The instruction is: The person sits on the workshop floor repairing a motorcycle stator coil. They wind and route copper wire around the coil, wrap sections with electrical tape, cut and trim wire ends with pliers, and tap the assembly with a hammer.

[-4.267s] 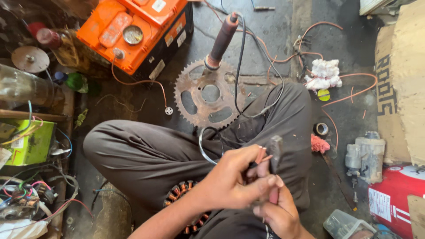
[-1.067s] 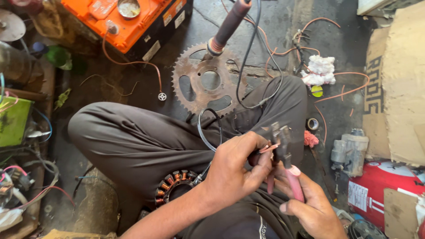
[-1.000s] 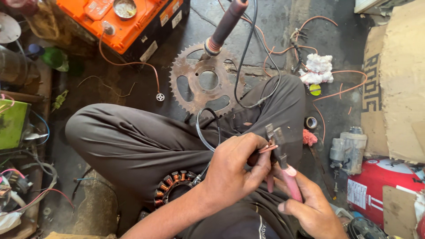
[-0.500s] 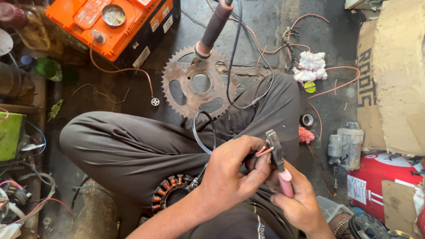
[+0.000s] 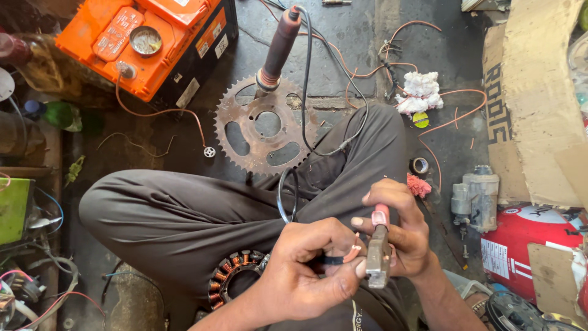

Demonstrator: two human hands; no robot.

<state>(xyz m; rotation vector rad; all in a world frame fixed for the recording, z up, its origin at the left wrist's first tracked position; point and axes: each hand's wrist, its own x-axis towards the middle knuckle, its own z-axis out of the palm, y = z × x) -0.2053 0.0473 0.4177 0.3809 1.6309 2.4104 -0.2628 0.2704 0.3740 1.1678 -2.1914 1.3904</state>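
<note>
Seated worker's lap, viewed from above. The copper-wound stator ring [image 5: 236, 276] lies beside the left hand [image 5: 306, 273], whose fingers pinch a thin pink-sleeved copper wire end [image 5: 353, 251] over the lap. The right hand [image 5: 401, 236] closes around pink-handled grey metal pliers [image 5: 378, 260], their jaws just beside the wire. Beyond the knees lies a rusty toothed sprocket [image 5: 266, 125].

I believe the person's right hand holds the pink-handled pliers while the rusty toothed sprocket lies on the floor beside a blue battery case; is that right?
Not quite: the battery case beside the rusty toothed sprocket is orange, not blue, as the head view shows. The right hand does hold the pink-handled pliers.
</note>
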